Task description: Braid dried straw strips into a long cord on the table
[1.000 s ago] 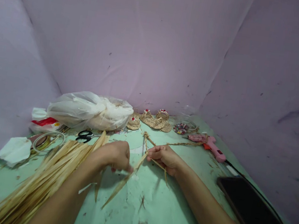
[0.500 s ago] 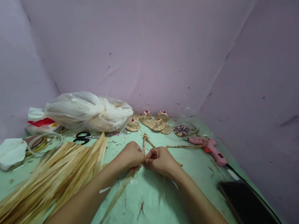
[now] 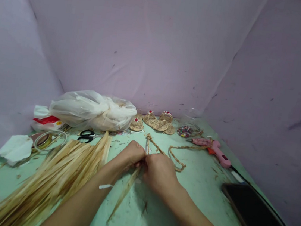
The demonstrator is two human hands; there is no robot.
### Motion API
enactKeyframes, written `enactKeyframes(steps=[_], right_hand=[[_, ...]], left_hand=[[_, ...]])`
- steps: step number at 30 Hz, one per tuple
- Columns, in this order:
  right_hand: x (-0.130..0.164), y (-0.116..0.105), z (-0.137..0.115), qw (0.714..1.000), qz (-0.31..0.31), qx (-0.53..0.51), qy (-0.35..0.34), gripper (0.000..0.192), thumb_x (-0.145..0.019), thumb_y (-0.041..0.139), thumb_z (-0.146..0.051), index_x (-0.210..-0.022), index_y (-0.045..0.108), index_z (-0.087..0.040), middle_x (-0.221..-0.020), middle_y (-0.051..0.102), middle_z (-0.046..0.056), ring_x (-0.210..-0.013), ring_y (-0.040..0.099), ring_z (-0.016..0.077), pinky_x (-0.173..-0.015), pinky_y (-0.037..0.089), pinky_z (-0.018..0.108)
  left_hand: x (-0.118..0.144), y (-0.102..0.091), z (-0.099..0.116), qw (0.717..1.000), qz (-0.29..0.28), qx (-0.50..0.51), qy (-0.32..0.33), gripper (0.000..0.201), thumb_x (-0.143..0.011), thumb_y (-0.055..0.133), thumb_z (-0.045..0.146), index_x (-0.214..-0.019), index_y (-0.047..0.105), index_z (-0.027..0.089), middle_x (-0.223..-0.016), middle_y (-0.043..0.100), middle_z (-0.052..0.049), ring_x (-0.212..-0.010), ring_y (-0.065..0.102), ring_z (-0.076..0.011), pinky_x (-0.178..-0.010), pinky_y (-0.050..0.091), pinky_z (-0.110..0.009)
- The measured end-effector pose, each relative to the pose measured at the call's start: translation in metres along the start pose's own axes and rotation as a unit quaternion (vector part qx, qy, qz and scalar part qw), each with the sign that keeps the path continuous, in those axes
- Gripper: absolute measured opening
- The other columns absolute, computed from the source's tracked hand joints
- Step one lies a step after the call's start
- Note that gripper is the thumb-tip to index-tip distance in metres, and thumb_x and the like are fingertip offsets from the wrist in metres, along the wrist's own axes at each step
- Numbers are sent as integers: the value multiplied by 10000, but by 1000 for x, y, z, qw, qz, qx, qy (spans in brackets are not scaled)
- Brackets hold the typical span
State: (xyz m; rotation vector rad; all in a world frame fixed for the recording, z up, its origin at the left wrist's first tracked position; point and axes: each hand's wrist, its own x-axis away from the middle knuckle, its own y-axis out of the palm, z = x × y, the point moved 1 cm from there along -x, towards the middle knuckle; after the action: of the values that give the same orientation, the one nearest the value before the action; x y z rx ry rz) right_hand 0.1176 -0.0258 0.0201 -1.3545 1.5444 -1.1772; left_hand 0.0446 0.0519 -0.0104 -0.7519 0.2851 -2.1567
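Your head camera looks forward and down, close over the green surface (image 3: 199,180), facing the lilac corner.

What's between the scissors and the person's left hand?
In the head view, the far end of the dried leaf strip bundle fans out between the scissors and the left hand.

No text, label, brand, number or sign can be read anywhere in this view. The white packet with a red patch (image 3: 44,120), lying at the left beside the translucent white plastic bag (image 3: 94,110), carries a print, but it is too small and blurred to make out. The pink glue gun (image 3: 213,149) shows a small dark mark on its body that cannot be read either.
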Motion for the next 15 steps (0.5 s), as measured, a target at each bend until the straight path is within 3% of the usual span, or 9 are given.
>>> enactKeyframes(steps=[3,5,7,9,11,15], right_hand=[[-1,-3,7,999,-20,-8,-39,154,-609,541,-156,-689,672,-148,-679,644,119,-627,566,200,-507,306,250],[-7,-6,21,994,-60,-74,-59,128,-618,554,-214,-644,665,-156,-603,626,71,-558,537,155,-473,292,227],[-16,-10,39,980,-81,-180,-34,189,-649,542,-301,-616,651,-150,-534,589,31,-496,499,115,-449,294,204],[-25,-13,54,960,-19,-279,36,221,-675,512,-313,-623,631,-135,-524,569,18,-473,480,98,-444,313,192],[-30,-11,59,921,17,-373,108,170,-674,512,-266,-622,597,-129,-552,571,20,-481,487,93,-464,354,189],[-27,3,41,825,-114,-531,158,63,-658,508,-172,-607,526,-140,-551,554,19,-475,496,92,-481,402,197]], left_hand=[[-3,-9,-5,999,-38,11,7,62,-492,422,109,-485,481,129,-334,356,38,-304,271,-56,-344,141,-199],[-5,-12,-8,997,-63,42,11,72,-480,448,119,-517,510,123,-346,366,44,-306,265,-47,-341,137,-190],[-5,-12,-8,994,-73,84,13,57,-484,476,136,-527,511,122,-360,380,45,-304,246,-35,-338,123,-185],[-4,-11,-5,990,-78,118,16,34,-493,493,145,-516,499,120,-378,402,39,-300,246,-28,-333,112,-183],[-1,-9,-3,988,-80,132,22,36,-502,503,149,-499,485,118,-390,415,34,-296,251,-23,-331,106,-182],[1,-7,0,987,-74,139,31,18,-501,480,120,-485,471,119,-369,398,38,-292,253,-25,-331,115,-179]])
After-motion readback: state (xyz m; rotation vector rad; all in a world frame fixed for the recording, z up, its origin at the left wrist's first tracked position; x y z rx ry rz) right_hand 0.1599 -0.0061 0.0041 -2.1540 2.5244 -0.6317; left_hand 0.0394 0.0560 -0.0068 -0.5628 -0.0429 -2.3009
